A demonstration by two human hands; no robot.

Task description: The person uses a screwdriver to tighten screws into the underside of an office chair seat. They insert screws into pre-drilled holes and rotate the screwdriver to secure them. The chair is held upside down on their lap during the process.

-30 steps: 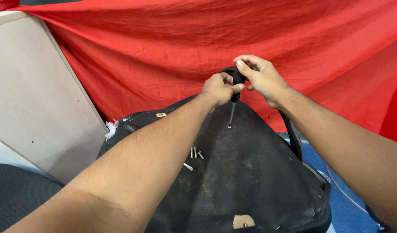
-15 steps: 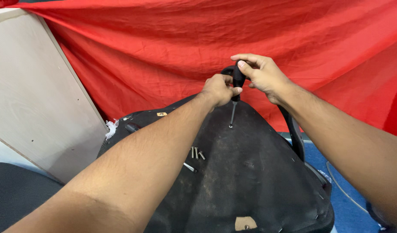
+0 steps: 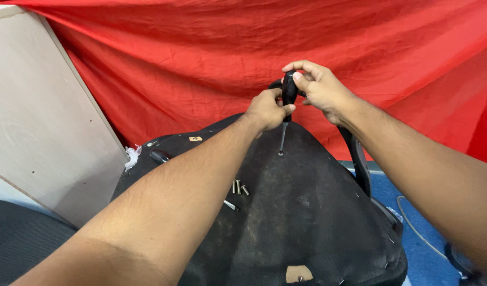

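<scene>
A black-handled screwdriver (image 3: 289, 94) stands upright, its metal tip set on the dusty black underside of an upturned chair seat (image 3: 307, 212). My left hand (image 3: 265, 110) grips the lower part of the handle. My right hand (image 3: 318, 89) wraps the top of the handle from the right. Several loose screws (image 3: 238, 188) lie on the seat's underside, below my left forearm.
A red cloth (image 3: 201, 63) hangs across the back. A pale wooden board (image 3: 37, 122) leans at the left. The chair's black armrest (image 3: 360, 164) runs along the seat's right side. Blue floor (image 3: 423, 222) with a thin cable shows at the right.
My hands and the screwdriver hold nearly the same place. My right hand's fingers have shifted round the top of the handle.
</scene>
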